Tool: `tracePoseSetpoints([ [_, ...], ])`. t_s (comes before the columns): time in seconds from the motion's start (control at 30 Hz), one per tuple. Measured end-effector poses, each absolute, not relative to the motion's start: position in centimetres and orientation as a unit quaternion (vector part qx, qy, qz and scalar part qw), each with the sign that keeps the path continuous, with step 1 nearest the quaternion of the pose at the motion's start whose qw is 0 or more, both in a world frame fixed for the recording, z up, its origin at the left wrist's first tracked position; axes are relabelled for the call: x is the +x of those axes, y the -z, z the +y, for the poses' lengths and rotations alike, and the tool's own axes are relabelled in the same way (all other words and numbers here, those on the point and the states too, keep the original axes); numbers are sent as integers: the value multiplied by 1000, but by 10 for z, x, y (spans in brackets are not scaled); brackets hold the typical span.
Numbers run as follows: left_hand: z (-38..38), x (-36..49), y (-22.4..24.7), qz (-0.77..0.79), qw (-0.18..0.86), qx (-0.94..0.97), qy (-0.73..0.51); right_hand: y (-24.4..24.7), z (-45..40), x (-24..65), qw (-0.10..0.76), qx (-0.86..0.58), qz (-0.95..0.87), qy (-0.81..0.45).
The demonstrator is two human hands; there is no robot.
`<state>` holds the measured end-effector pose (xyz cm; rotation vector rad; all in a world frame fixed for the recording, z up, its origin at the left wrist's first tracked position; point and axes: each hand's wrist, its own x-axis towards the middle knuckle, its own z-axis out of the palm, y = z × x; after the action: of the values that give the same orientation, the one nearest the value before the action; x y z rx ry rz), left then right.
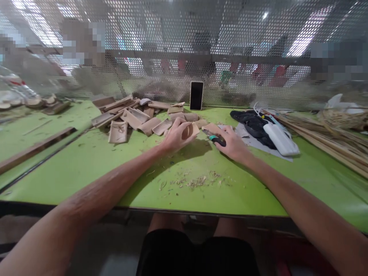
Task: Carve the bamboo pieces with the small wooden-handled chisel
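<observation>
My left hand (176, 134) is closed around a curved, pale bamboo piece (190, 131), its hollow side partly showing. Across from it, my right hand (232, 145) grips a knife (216, 139) with a black and teal handle, which points toward the left. Another flat bamboo piece (212, 128) lies just beyond the knife, by my right fingers; whether they touch it I cannot tell. Behind my left hand, cut bamboo pieces (138, 115) are heaped on the green table (94, 168). Thin shavings (198, 181) are scattered between my forearms.
A dark-screened phone (196, 96) stands upright before a perforated metal screen (161, 50). To the right are a black cloth bundle (253, 126), a white power bank-like block (281, 138) and long strips (324, 142). A wooden bar (37, 149) lies left. People are blurred beyond the screen.
</observation>
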<state>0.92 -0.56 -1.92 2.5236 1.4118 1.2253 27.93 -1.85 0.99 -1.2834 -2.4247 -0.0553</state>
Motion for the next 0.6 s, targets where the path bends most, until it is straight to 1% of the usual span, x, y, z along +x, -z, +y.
tracePoseSetpoints([
  [0.13, -11, 8, 12, 435, 30, 808, -396, -11, -15, 281, 246, -421, -871, -54],
  [0.23, -11, 5, 6, 422, -11, 835, -352, -14, -11, 285, 296, -406, -858, -103],
  [0.3, -8, 3, 3, 409, -36, 853, -323, -16, -9, 287, 304, -408, -854, -107],
  [0.4, -2, -2, 3, 386, -55, 879, -275, -19, -8, 290, 284, -427, -851, -114],
  [0.6, -1, -10, 7, 363, -71, 907, -200, -23, -11, 293, 199, -436, -869, -119],
])
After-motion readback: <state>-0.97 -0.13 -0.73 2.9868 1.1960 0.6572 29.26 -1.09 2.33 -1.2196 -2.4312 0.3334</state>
